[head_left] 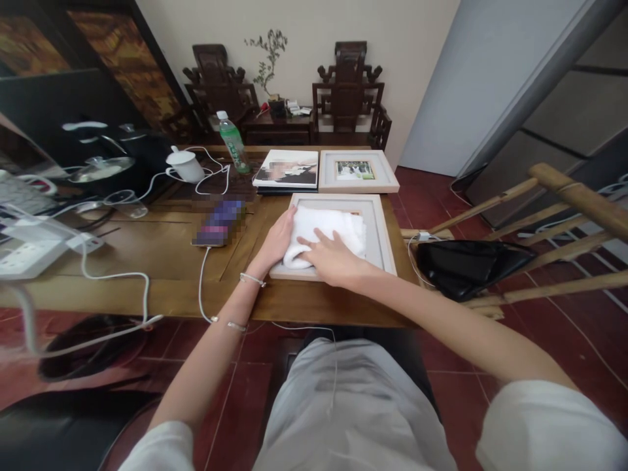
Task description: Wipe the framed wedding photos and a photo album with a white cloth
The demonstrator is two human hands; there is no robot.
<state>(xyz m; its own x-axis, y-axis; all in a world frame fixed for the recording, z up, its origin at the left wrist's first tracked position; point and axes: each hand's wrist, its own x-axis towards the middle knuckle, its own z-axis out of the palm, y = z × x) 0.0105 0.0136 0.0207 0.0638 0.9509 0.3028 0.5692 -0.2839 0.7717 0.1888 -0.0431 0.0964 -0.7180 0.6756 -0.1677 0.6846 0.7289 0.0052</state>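
Note:
A picture frame [380,226] with a pale wooden edge lies flat near the front of the wooden table. Spread over its face is a folded white cloth [318,222], which hides most of the picture. My right hand [330,256] lies on the cloth with its fingers apart, pressing it down. At the frame's left edge rests my left hand [280,237], its fingers stretched along the side, touching the frame and perhaps the cloth's edge. Behind them are a second picture frame [387,171] with a small photo and a white photo album [286,169].
Left of my hands lies a phone [220,222] on a charging cable. A green-labelled bottle [234,142] and a white lidded cup [185,165] stand farther back. A power strip [29,252] sits at far left. A wooden chair [579,196] with a black bag [471,265] is at right.

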